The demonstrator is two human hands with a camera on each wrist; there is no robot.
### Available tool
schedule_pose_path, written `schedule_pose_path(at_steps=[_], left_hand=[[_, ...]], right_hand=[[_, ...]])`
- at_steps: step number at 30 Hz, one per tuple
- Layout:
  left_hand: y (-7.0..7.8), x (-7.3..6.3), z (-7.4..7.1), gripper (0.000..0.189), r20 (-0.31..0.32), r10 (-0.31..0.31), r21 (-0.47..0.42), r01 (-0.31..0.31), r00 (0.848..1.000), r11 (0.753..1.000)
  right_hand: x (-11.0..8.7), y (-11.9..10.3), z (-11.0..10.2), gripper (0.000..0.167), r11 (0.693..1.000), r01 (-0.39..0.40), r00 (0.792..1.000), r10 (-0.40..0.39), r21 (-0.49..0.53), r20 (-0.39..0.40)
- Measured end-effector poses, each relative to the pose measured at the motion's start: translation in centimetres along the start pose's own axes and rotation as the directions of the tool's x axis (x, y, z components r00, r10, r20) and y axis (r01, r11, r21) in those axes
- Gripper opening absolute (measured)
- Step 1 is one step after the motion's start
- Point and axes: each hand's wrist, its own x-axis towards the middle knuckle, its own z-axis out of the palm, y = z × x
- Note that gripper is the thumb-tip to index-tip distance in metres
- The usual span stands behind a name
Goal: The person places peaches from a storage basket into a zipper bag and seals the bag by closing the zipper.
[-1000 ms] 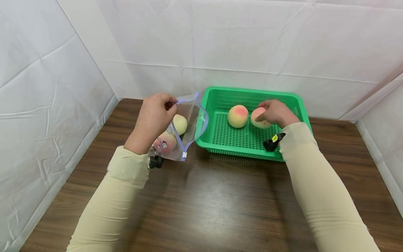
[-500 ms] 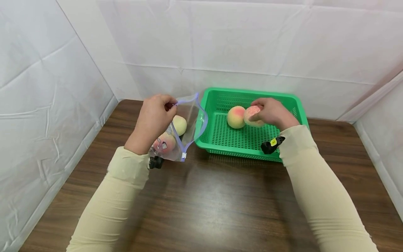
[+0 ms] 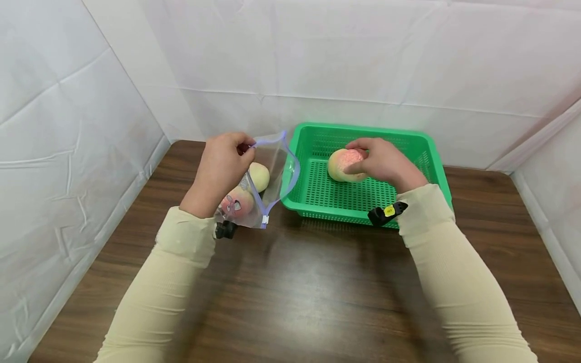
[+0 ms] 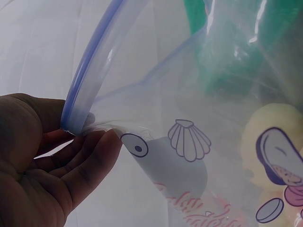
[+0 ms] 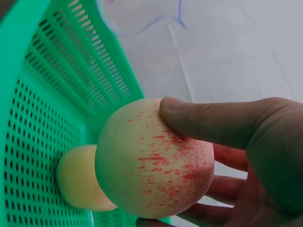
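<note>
My left hand pinches the top edge of a clear zip bag with a purple slider seal, and the bag's mouth gapes toward the basket. Inside the bag lie a pale peach and a pinker peach behind printed cartoon figures. My right hand grips a red-streaked peach, thumb on one side and fingers curled around the other. That peach is over the green basket, in front of a second peach that rests on the basket floor and is partly hidden in both views.
Under everything is a dark wood table. White sheeting hangs behind and along both sides. The basket's left rim stands close against the bag's open mouth. Small black cameras sit at both wrists.
My right hand has lifted the streaked peach and carried it left, so it now overlaps the other peach in the head view. My left hand and the bag stay nearly still.
</note>
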Motion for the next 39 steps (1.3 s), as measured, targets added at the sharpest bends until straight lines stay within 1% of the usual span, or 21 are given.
schedule_pose_path(at_steps=[6, 10, 19, 23, 29, 35, 39], left_hand=[[0.0, -0.2, 0.0, 0.020, 0.007, 0.002, -0.001, -0.002, 1.000, 1.000], [-0.1, -0.2, 0.1, 0.021, 0.008, 0.003, -0.001, -0.003, 1.000, 1.000], [0.0, -0.1, 0.3, 0.021, 0.008, 0.008, 0.003, -0.008, 1.000, 1.000], [0.0, -0.1, 0.2, 0.020, -0.007, 0.015, 0.000, -0.015, 1.000, 1.000], [-0.1, -0.2, 0.3, 0.019, -0.011, 0.011, -0.013, -0.011, 1.000, 1.000], [-0.2, -0.4, 0.4, 0.017, -0.034, 0.024, -0.024, -0.025, 0.999, 0.999], [-0.1, -0.4, 0.5, 0.017, -0.039, 0.031, -0.031, -0.033, 0.999, 0.999]], right_hand=[[-0.3, -1.0, 1.0, 0.060, 0.999, 0.022, 1.000, -0.022, 0.045, -0.003], [-0.4, -1.8, 1.5, 0.057, 0.998, 0.034, 0.999, -0.033, 0.055, -0.013], [-0.4, -3.0, 2.8, 0.057, 0.991, 0.110, 0.994, -0.108, 0.071, -0.025], [-0.5, -3.7, 3.4, 0.057, 0.986, 0.152, 0.988, -0.149, 0.076, -0.040], [-0.6, -4.7, 4.4, 0.057, 0.975, 0.211, 0.977, -0.208, 0.062, -0.057], [-0.6, -5.4, 5.4, 0.055, 0.971, 0.237, 0.969, -0.233, 0.041, -0.083], [-0.5, -5.7, 6.2, 0.055, 0.961, 0.270, 0.960, -0.265, 0.057, -0.086]])
